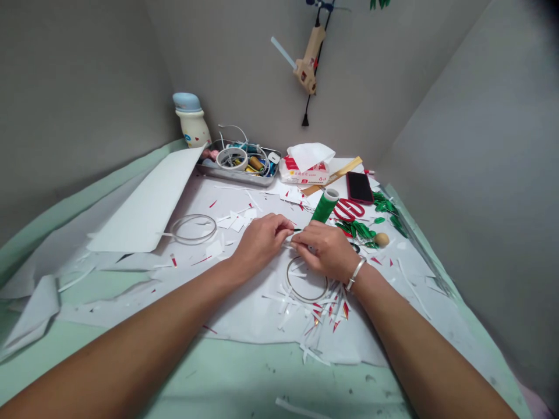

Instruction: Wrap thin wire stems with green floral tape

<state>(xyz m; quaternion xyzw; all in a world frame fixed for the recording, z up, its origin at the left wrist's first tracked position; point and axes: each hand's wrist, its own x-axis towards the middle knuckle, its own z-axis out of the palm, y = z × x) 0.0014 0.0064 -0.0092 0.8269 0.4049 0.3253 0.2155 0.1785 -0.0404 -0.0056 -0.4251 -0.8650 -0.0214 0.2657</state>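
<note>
The left hand (264, 240) was narrow, its thumb and fingertips pinched on the left end of a small dark green piece (297, 230), which lay between the two hands near the middle of the scene. The right hand (325, 247) had its fingers bent at the right end of that piece; whether they gripped it could not be told. A silver bracelet (356, 274) circled the right wrist. Just beyond the right hand stood a tilted spool of green thread (324, 208), with red-handled scissors (349, 210), green leaf-like pieces (358, 230) and a round tan ball (381, 239) to its right. On the near side of the hands, a thin ring (306, 300) lay among white strips and red scraps on a white sheet (244, 317) over a pale green cover (196, 372). To the left were a clear coil (192, 242) and a large white board (146, 203). Along the far side, from left to right, were a bottle with a blue cap (193, 127), a metal tray (236, 176) of spools and tape, a tissue pack (304, 173) and a dark phone (359, 187). A glue gun (308, 61) hung against the far wall.
</note>
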